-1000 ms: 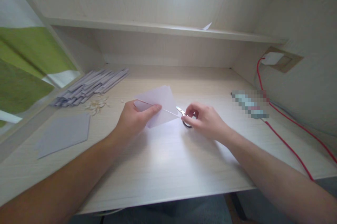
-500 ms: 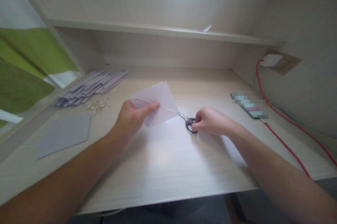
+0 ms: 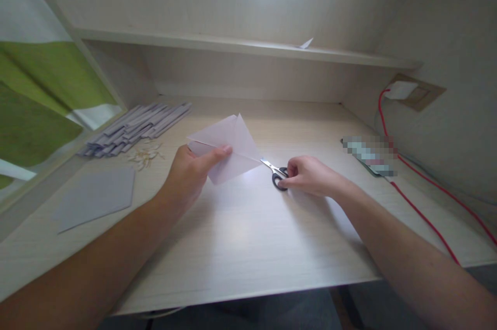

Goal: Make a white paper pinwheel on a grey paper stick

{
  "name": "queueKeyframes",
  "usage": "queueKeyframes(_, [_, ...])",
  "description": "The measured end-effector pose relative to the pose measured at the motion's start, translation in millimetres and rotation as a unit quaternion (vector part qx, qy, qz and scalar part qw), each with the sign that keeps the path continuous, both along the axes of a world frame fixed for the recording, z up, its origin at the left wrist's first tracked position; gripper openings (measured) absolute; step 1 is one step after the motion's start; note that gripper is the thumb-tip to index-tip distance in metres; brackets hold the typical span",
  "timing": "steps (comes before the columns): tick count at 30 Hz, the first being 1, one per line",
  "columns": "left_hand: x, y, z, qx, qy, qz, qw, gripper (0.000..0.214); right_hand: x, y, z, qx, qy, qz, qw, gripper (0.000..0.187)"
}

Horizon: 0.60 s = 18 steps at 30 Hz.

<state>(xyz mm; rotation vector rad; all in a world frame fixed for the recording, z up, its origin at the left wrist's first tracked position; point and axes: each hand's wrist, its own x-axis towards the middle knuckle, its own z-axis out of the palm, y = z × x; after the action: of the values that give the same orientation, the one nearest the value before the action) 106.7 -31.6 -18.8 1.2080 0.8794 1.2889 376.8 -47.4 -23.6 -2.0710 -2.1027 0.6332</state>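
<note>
My left hand pinches a folded sheet of white paper above the desk, its thumb lying on top near the crease. The paper has several folded flaps that meet along a line, and one corner points right. In my right hand is a small pair of scissors with black handles, fingers closed round the loops. The scissors' blade tips are at the paper's right corner; whether they are cutting into it is too small to tell.
At the left lie a flat stack of white paper, small pale scraps and a pile of folded paper strips. A phone with a red cable rests at the right. A shelf crosses the back.
My left hand and the paper have shifted slightly left and up. The scissors have moved a little the same way, their blades still at the paper's corner.
</note>
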Motion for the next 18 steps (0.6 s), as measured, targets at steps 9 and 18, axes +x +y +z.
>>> queueKeyframes(9, [-0.4,-1.1,1.3,-0.005,0.008,0.007,1.0,0.023,-0.2,0.7,3.1,0.05,-0.034,-0.035,0.998,0.028])
queueKeyframes(18, [-0.8,0.7,-2.6,0.016,0.009,0.016,1.0,0.022,5.2,1.8,5.0,0.022,-0.014,0.011,1.0,0.017])
